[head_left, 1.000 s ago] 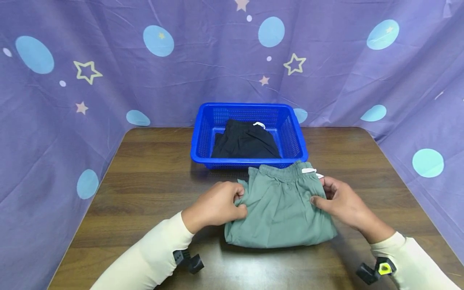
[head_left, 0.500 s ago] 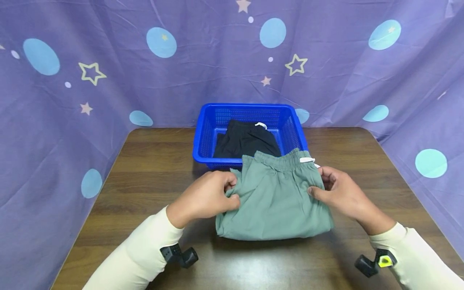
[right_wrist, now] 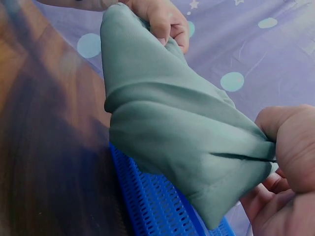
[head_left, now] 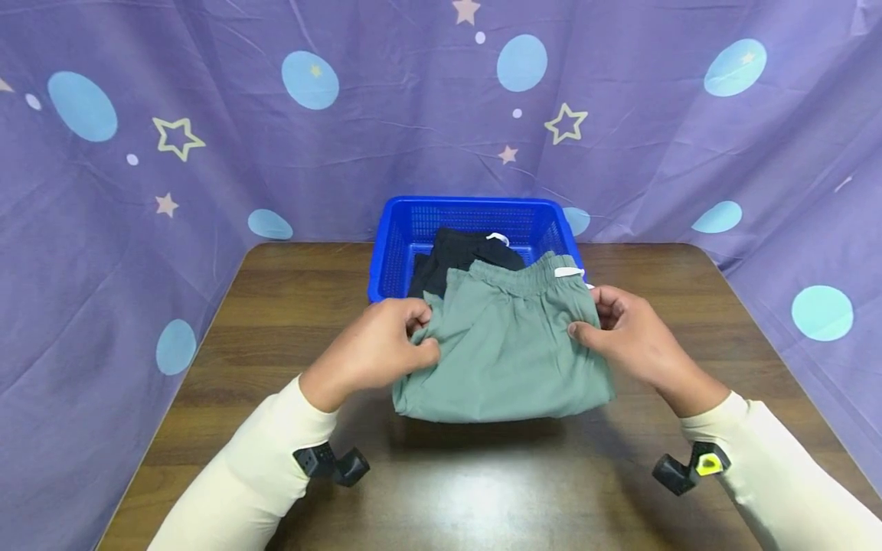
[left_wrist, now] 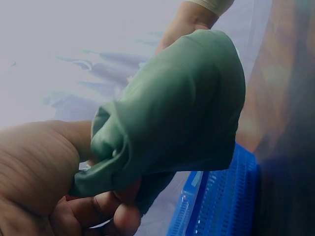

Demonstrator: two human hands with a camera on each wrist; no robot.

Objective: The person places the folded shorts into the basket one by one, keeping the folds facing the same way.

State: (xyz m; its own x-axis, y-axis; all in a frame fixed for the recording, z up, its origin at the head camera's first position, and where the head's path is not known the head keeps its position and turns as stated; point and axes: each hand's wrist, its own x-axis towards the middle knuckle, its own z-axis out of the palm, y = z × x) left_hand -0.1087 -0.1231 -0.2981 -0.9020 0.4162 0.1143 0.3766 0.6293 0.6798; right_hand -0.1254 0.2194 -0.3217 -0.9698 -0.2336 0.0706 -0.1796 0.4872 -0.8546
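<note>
Folded green shorts with an elastic waistband and a white drawstring hang between both hands, raised over the table. My left hand pinches their left side between thumb and fingers; the left wrist view shows the cloth bunched in that grip. On the opposite side my right hand pinches the edge near the drawstring, thumb in front. The waistband end overlaps the front of a blue plastic basket in the head view. Inside the basket lies a folded black garment with a white drawstring, partly hidden behind the green shorts.
The basket stands at the back of a brown wooden table. A purple curtain with stars and blue ovals hangs behind and on both sides. Each sleeve carries a small black wrist camera.
Both hands have lifted the green shorts and carried them forward, slightly left, toward the basket. The shorts now cover its front rim and part of the black garment.
</note>
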